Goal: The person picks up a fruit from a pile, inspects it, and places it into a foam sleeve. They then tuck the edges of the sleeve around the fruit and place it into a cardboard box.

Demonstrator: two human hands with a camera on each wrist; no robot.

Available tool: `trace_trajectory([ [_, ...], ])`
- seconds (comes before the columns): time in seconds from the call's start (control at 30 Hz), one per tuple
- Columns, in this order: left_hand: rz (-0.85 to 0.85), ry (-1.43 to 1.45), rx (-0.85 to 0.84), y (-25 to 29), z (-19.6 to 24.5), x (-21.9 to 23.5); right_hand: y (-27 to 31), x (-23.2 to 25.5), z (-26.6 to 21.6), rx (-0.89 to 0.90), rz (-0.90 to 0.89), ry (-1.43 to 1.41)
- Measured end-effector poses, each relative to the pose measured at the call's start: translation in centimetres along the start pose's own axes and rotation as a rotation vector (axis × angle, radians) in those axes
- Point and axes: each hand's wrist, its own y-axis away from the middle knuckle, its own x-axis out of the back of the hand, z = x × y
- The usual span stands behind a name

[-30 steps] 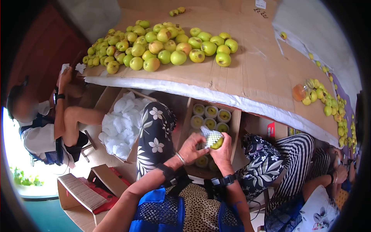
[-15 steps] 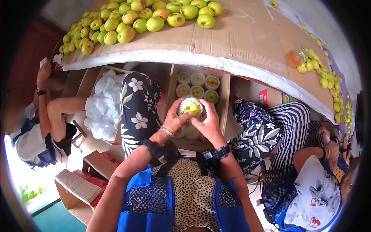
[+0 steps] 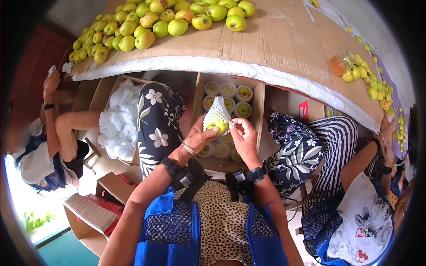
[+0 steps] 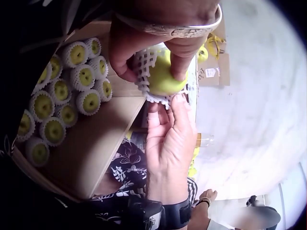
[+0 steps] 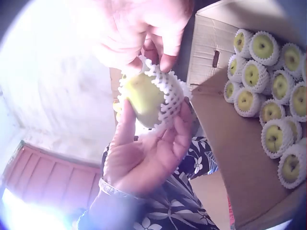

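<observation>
A yellow-green apple (image 3: 218,127) sits partly inside a white foam net (image 3: 217,108), whose narrowed end points up and away in the head view. My left hand (image 3: 200,136) holds the apple and net, the thumb lying on bare apple skin. On the other side my right hand (image 3: 244,138) pinches the net's edge between thumb and fingertips. In the right wrist view the mesh (image 5: 169,93) covers one side of the apple, leaving a wide patch bare. Both hands are over a cardboard box (image 3: 258,111) with several net-wrapped apples (image 5: 252,75) standing in rows.
A pile of loose apples (image 3: 146,26) lies on the cardboard-covered table (image 3: 284,48) ahead. White foam nets (image 3: 120,126) fill a box to the left. An open cardboard box (image 3: 88,217) stands on the floor. People sit at both sides, the right one in a blue vest (image 3: 319,224).
The head view has shifted lower. The apple was turned in the hands, and the net now points upward. My right hand moved from around the apple to the net's edge.
</observation>
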Motion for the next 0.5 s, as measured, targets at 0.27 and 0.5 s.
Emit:
trace_trajectory([
  [0.27, 0.019, 0.122, -0.15, -0.1, -0.3, -0.1, 0.2, -0.6, 0.8, -0.101, -0.013, -0.23],
  [0.5, 0.067, 0.083, -0.241, -0.7, -1.3, 0.7, 0.4, -1.2, -1.8, 0.144, -0.08, 0.091],
])
